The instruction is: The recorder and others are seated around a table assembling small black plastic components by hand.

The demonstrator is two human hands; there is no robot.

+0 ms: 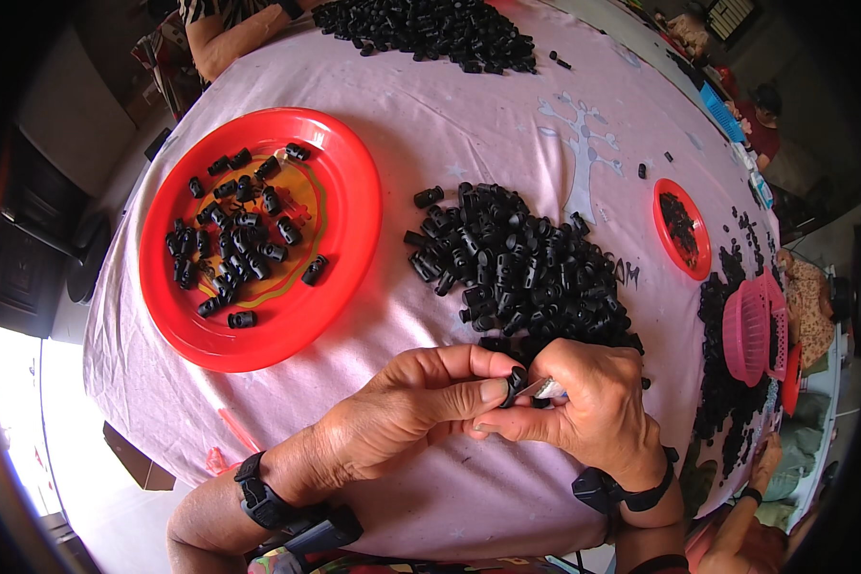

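Lying beside lettering [628, 273], black parts [526, 268]

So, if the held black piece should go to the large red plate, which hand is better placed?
Probably the left hand: it pinches the black piece, and the large red plate lies to the left. The right hand holds a small tool.
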